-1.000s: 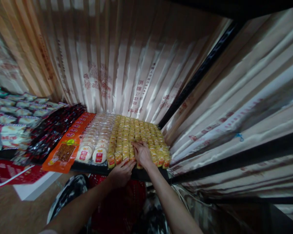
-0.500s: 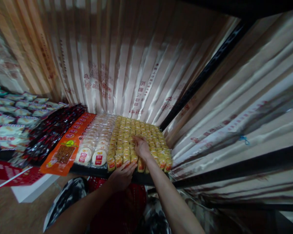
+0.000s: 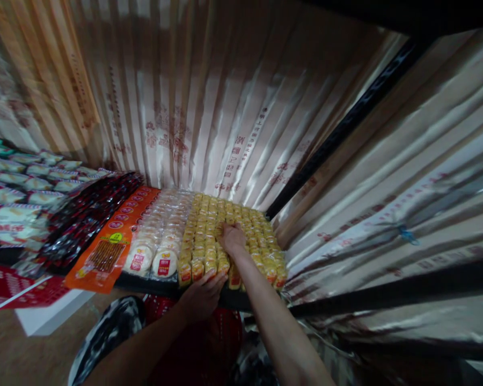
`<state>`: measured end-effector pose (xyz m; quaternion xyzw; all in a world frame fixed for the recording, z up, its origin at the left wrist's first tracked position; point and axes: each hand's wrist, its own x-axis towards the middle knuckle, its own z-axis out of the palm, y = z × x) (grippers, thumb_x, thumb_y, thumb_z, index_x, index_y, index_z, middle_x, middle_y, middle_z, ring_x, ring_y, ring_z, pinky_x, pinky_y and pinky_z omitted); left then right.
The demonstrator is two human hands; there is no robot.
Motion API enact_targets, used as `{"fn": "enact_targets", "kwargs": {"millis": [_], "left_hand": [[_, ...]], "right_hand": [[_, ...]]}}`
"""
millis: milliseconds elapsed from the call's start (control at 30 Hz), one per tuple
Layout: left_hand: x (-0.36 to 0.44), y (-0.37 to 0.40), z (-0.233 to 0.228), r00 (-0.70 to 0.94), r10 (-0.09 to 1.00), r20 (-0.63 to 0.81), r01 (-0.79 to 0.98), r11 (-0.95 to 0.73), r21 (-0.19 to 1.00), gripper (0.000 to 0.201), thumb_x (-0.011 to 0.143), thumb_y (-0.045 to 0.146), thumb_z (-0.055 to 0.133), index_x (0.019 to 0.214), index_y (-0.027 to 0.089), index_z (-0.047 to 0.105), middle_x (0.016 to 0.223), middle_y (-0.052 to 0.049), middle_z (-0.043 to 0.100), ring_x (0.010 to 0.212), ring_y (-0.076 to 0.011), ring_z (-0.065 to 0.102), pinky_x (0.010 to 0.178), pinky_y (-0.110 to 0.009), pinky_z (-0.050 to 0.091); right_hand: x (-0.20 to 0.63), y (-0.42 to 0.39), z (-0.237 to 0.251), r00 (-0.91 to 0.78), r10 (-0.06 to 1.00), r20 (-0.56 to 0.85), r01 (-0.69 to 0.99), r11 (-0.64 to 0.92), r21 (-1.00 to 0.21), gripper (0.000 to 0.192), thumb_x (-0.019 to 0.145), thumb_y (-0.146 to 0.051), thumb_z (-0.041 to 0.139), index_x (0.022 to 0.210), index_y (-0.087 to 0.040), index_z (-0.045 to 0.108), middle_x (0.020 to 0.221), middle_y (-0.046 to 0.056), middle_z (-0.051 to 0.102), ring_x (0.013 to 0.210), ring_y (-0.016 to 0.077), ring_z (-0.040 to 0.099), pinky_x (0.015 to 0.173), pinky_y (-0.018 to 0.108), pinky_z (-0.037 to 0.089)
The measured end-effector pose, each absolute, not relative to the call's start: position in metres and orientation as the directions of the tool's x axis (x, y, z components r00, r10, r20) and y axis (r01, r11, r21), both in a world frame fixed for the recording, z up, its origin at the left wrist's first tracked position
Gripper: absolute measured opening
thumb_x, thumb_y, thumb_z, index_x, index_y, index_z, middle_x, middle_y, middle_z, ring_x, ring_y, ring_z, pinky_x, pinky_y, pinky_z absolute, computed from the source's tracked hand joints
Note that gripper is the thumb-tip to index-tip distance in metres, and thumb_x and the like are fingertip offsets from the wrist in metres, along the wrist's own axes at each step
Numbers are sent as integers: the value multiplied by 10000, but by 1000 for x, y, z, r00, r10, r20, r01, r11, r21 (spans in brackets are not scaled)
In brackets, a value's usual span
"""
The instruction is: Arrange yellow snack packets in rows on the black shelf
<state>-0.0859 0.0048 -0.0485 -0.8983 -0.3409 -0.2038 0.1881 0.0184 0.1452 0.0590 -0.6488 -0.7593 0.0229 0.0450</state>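
Dim light leaves pale glare on the curtain (image 3: pixel 209 112)

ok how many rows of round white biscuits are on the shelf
2: the left row beside the orange packet, the right row beside the yellow packets. No other row shows.

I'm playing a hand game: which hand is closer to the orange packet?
Left. The left hand touches the front of the yellow packs, right of the orange packet; the right hand is over them, farther right.

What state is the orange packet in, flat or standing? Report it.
Flat: the orange packet lies printed face up on the shelf, its near end jutting past the front edge.
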Motion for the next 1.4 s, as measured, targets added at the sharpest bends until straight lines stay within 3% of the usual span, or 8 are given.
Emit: {"fn": "enact_targets", "kwargs": {"millis": [233, 500, 700, 933, 1133, 1400], "left_hand": [[-86, 4, -45, 680, 522, 516, 687, -699, -199, 344, 886, 242, 399, 1133, 101, 592, 1390, -92, 424, 1352, -216, 244, 1127, -400, 118], [-85, 5, -50, 665, 517, 539, 703, -678, -216, 385, 892, 239, 381, 1207, 86, 542, 1420, -96, 375, 1360, -220, 228, 1137, -400, 81], [-85, 7, -52, 681, 494, 541, 679, -702, -214, 371, 883, 236, 400, 1174, 73, 563, 1400, -122, 396, 1337, -242, 284, 1133, -427, 68], [-86, 7, -50, 667, 503, 549, 683, -708, -182, 349, 885, 234, 399, 1133, 86, 594, 1393, -111, 409, 1342, -240, 272, 1136, -431, 41], [-85, 8, -51, 665, 502, 553, 684, -707, -182, 382, 887, 231, 397, 1197, 67, 549, 1408, -121, 381, 1353, -241, 245, 1137, -431, 27], [-85, 8, -49, 659, 482, 577, 684, -703, -194, 371, 894, 231, 389, 1172, 65, 570, 1407, -118, 380, 1349, -242, 256, 1142, -431, 28]], "right_hand": [[29, 146, 50, -159, 981, 112, 961, 180, -209, 405, 811, -150, 442, 1176, -251, 586, 959, 47, 684, 1064, 195, 524, 838, 261, 429], [10, 158, 62, -24, 1000, 2, 990, 24, -137, 315, 808, -205, 464, 1054, -156, 654, 936, 142, 677, 987, 247, 577, 756, 297, 443], [1, 164, 64, 21, 999, -27, 989, -25, -145, 319, 805, -240, 476, 1058, -164, 656, 957, 135, 684, 1011, 269, 564, 771, 314, 435], [9, 167, 58, -50, 999, 14, 974, 52, -222, 363, 800, -212, 486, 1143, -228, 607, 993, 52, 682, 1034, 192, 541, 856, 242, 386], [13, 172, 63, -68, 997, 27, 991, 71, -115, 363, 809, -169, 450, 1135, -194, 610, 890, 83, 693, 973, 212, 569, 796, 264, 385], [0, 192, 62, -74, 997, -16, 990, 71, -123, 320, 836, -160, 414, 1085, -116, 610, 938, 133, 689, 953, 214, 595, 890, 299, 327]]}}
